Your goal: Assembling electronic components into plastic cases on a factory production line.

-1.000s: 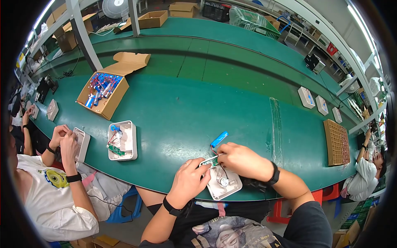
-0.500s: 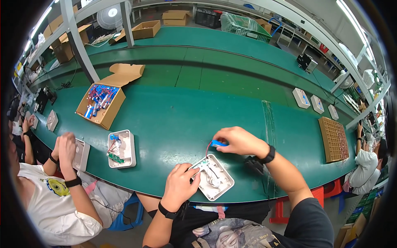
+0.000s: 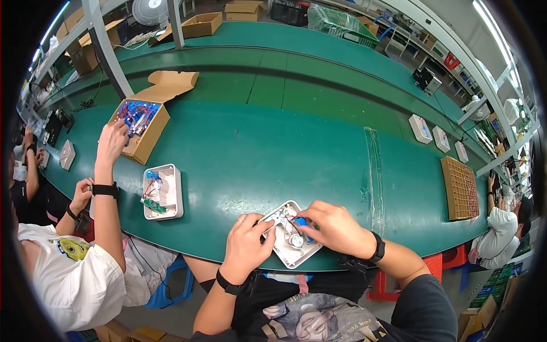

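Right hand (image 3: 337, 228) nearer, fingers pinching blue battery (image 3: 301, 222), roughly lengthwise along white housing's (image 3: 282, 252) right wall; left hand (image 3: 248, 244) gripping housing's left edge

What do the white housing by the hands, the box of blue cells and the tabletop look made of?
Housing: probably satin moulded plastic; rounded corners, thin walls.
Box: matte brown cardboard, judging by its folded flap.
Tabletop: smooth, semi-gloss green sheet with glare, perhaps rubber or laminate.

One handled housing (image 3: 282, 249), three rightmost housings (image 3: 438, 134)
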A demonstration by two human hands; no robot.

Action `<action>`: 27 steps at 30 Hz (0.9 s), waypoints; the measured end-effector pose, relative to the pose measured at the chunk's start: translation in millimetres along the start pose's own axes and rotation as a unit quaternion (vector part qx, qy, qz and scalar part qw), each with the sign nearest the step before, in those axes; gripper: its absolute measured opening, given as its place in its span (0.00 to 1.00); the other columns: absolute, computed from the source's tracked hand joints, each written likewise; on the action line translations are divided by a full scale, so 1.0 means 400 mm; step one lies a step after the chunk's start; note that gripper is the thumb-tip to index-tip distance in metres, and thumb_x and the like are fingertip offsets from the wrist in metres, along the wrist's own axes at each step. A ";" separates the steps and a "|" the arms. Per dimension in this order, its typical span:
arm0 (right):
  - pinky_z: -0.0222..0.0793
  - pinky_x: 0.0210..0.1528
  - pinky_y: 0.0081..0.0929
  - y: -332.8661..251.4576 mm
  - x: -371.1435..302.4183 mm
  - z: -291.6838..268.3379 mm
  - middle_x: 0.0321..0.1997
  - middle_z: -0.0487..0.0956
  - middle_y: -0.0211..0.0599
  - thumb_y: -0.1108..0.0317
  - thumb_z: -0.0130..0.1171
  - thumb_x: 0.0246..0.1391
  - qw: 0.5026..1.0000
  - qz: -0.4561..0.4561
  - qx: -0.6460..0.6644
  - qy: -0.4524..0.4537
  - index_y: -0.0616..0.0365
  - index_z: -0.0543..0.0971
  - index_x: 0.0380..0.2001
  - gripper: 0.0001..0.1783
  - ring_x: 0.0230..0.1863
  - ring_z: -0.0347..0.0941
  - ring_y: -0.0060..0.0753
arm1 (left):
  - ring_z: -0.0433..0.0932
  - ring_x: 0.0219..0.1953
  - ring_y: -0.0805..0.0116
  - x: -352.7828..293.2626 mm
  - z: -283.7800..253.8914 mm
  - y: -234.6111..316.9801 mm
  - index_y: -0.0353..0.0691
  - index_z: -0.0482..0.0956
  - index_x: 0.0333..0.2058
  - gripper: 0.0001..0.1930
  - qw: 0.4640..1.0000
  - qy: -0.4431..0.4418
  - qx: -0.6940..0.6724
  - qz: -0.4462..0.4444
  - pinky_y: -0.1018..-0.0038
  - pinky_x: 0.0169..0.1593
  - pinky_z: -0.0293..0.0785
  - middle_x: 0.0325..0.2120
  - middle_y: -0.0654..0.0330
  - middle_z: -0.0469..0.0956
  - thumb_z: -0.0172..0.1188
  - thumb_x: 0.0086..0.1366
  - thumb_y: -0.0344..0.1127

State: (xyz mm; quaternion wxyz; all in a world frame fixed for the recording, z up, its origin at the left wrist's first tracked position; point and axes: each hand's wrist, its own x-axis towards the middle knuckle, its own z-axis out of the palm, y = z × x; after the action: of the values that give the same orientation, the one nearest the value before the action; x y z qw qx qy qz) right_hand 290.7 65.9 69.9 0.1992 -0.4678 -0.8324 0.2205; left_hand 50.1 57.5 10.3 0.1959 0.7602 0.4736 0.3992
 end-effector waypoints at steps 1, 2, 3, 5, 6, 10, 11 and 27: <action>0.79 0.39 0.36 0.000 0.003 -0.001 0.37 0.80 0.41 0.65 0.72 0.58 1.000 -0.004 -0.006 0.001 0.59 0.86 0.48 0.16 0.34 0.81 0.42 | 0.82 0.37 0.52 0.000 -0.001 0.000 0.38 0.89 0.34 0.05 1.000 0.001 0.000 -0.001 0.61 0.45 0.79 0.35 0.55 0.83 0.70 0.58 0.28; 0.79 0.40 0.38 -0.001 0.006 -0.002 0.38 0.80 0.42 0.66 0.71 0.58 1.000 -0.008 -0.012 0.002 0.60 0.86 0.47 0.15 0.35 0.80 0.44 | 0.82 0.37 0.52 0.000 -0.002 0.000 0.38 0.89 0.34 0.05 1.000 0.001 -0.002 -0.001 0.61 0.44 0.79 0.35 0.55 0.83 0.70 0.58 0.28; 0.78 0.41 0.40 -0.001 0.008 -0.003 0.38 0.80 0.42 0.66 0.71 0.59 1.000 -0.011 -0.018 0.003 0.60 0.87 0.46 0.14 0.37 0.80 0.46 | 0.82 0.37 0.52 -0.001 -0.003 0.001 0.38 0.89 0.34 0.05 1.000 0.001 -0.003 -0.001 0.61 0.44 0.79 0.35 0.55 0.83 0.70 0.58 0.28; 0.78 0.42 0.40 0.003 0.016 0.005 0.39 0.79 0.42 0.66 0.71 0.59 1.000 -0.013 -0.021 -0.003 0.59 0.87 0.45 0.13 0.38 0.80 0.47 | 0.82 0.37 0.52 -0.003 -0.003 0.002 0.38 0.89 0.34 0.05 1.000 0.001 -0.005 -0.002 0.61 0.44 0.79 0.35 0.55 0.83 0.70 0.58 0.28; 0.78 0.43 0.41 0.007 0.022 0.010 0.39 0.79 0.43 0.66 0.70 0.59 1.000 -0.015 -0.024 -0.007 0.59 0.87 0.45 0.13 0.39 0.80 0.47 | 0.82 0.37 0.53 -0.002 -0.002 0.002 0.38 0.89 0.35 0.05 1.000 0.002 -0.006 -0.003 0.61 0.44 0.79 0.35 0.55 0.83 0.70 0.58 0.28; 0.77 0.44 0.42 0.018 0.020 0.022 0.41 0.78 0.43 0.67 0.70 0.59 0.998 -0.030 -0.051 -0.002 0.59 0.87 0.44 0.12 0.41 0.79 0.48 | 0.82 0.37 0.53 0.004 0.002 0.003 0.38 0.89 0.35 0.06 1.000 0.003 -0.009 -0.006 0.61 0.44 0.79 0.35 0.56 0.83 0.70 0.58 0.28; 0.77 0.45 0.42 0.017 0.019 0.026 0.41 0.77 0.43 0.68 0.70 0.59 0.997 -0.037 -0.061 0.001 0.59 0.87 0.44 0.12 0.42 0.79 0.48 | 0.81 0.37 0.53 0.003 0.000 0.003 0.38 0.89 0.35 0.06 1.000 0.002 -0.009 -0.006 0.61 0.44 0.79 0.35 0.56 0.83 0.70 0.58 0.28; 0.70 0.63 0.51 -0.045 -0.104 0.041 0.69 0.69 0.63 0.32 0.68 0.53 0.987 -0.030 -0.155 -0.025 0.71 0.74 0.63 0.52 0.64 0.70 0.64 | 0.80 0.37 0.52 -0.014 0.011 0.020 0.38 0.89 0.37 0.07 0.999 0.007 0.034 -0.008 0.60 0.43 0.78 0.35 0.55 0.82 0.69 0.59 0.29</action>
State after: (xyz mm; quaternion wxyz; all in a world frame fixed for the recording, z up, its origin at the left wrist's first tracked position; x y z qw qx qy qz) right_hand 289.6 18.6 61.1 0.1097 -0.4623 -0.8748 0.0946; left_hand 57.0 49.3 10.6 0.1697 0.7597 0.4944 0.3869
